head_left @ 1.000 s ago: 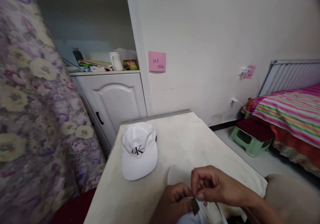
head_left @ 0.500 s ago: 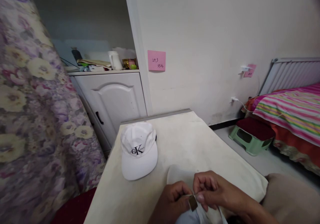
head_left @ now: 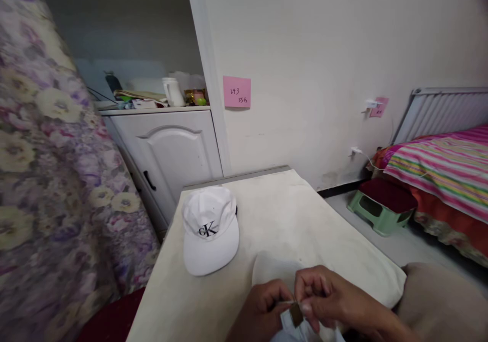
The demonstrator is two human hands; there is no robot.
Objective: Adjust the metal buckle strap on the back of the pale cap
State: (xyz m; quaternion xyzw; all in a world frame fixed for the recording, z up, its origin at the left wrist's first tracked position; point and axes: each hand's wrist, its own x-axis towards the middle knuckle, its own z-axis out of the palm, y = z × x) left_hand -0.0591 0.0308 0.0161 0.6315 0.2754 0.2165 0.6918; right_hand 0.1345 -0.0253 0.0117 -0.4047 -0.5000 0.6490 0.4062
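Observation:
At the table's near edge my left hand (head_left: 262, 307) pinches a light strap with a small brown, squarish buckle (head_left: 296, 314) on it. The fingertips of my right hand (head_left: 330, 292) are closed on the strap right beside the buckle, almost touching the left fingers. This strap seems to belong to a pale cap (head_left: 272, 268), whose brim lies on the table behind my hands; much of the cap is hidden. Farther off to the left, a white cap (head_left: 210, 230) with black "CK" lettering rests on the table, its brim toward me, touched by neither hand.
A pale cloth covers the table (head_left: 305, 215). Behind it stands a white cabinet (head_left: 175, 149) with a jug (head_left: 173, 92) on top. A floral curtain (head_left: 57, 154) hangs at left. On the right are a green stool (head_left: 381, 210) and a bed (head_left: 450, 159).
The buckle has turned a little between my fingers, and more of the light strap beside it shows now. Both hands keep their pinch. The white CK cap has not moved on the table.

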